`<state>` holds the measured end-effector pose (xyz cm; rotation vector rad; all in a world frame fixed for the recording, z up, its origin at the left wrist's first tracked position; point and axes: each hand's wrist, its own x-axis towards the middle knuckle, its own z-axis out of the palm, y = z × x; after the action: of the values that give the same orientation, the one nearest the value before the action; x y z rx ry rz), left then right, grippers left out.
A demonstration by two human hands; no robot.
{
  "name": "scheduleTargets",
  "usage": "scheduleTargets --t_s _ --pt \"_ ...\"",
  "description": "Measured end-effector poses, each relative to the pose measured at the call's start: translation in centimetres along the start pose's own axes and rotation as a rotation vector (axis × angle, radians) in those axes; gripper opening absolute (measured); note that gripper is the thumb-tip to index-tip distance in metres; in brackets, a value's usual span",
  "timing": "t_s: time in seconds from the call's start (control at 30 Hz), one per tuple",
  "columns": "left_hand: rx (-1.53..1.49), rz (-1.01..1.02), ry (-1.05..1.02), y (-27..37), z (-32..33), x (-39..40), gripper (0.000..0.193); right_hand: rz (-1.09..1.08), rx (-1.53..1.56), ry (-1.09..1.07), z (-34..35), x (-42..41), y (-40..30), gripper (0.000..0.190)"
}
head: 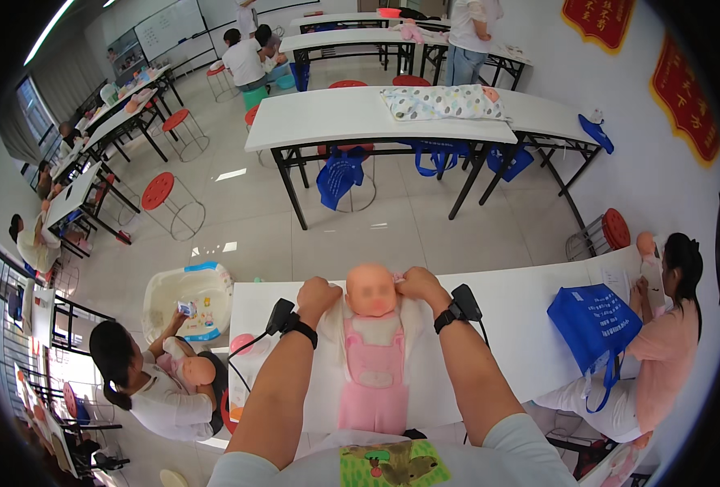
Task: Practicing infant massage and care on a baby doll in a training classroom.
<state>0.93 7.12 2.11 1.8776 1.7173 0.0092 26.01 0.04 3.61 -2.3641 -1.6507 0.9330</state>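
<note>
A baby doll (pixel 375 347) in a white long-sleeved top and pink overalls lies face up on a white table (pixel 481 365) in front of me, its head away from me. Both of its arms are raised beside its head. My left hand (pixel 320 296) is closed at the end of the doll's sleeve on the left, the doll's hand hidden inside. On the other side, my right hand (pixel 419 285) grips the other raised arm, where a bit of pink shows at the fingers. Each of my wrists wears a black strap with a small device and cable.
A blue bag (pixel 594 325) stands on the table at right, beside a seated person (pixel 670 353). Left of me, another person (pixel 162 383) holds a doll near a baby bathtub (pixel 186 304). A pink round item (pixel 242 343) sits at the table's left end. Ahead, a swaddled doll (pixel 445 102) lies on another table.
</note>
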Motion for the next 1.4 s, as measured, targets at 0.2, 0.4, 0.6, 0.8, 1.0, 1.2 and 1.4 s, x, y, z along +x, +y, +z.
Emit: scheduleTargets --t_s 0.2,0.4,0.6,0.8,1.0,1.2,1.4 --pt "-0.081 -0.017 -0.105 -2.1 -1.0 1.6 0.038 0.038 0.169 -0.078 -1.1 0.3 3.7 0.04" --pt "-0.351 -0.19 -0.137 -4.4 -1.8 0.4 0.038 0.227 0.53 0.031 -0.6 -2.0 7.9 0.034" --pt "-0.63 -0.335 -0.114 -8.8 -0.5 -1.7 0.036 0.346 0.748 0.176 2.7 -6.2 12.9 0.029" --pt "-0.829 -0.419 -0.08 -11.9 0.7 -4.5 0.036 0.415 0.898 0.201 3.8 -9.7 14.0 0.029" --pt "-0.974 -0.361 -0.024 -13.1 1.5 -8.7 0.036 0.369 1.043 0.3 5.0 -13.9 12.8 0.031" --pt "-0.927 -0.241 0.048 -13.0 7.0 -17.3 0.038 0.27 1.167 0.59 14.9 -20.6 9.5 0.025" --pt "-0.493 -0.008 0.165 -9.6 10.6 -23.3 0.036 0.062 0.8 0.763 18.7 -23.9 3.6 0.029"
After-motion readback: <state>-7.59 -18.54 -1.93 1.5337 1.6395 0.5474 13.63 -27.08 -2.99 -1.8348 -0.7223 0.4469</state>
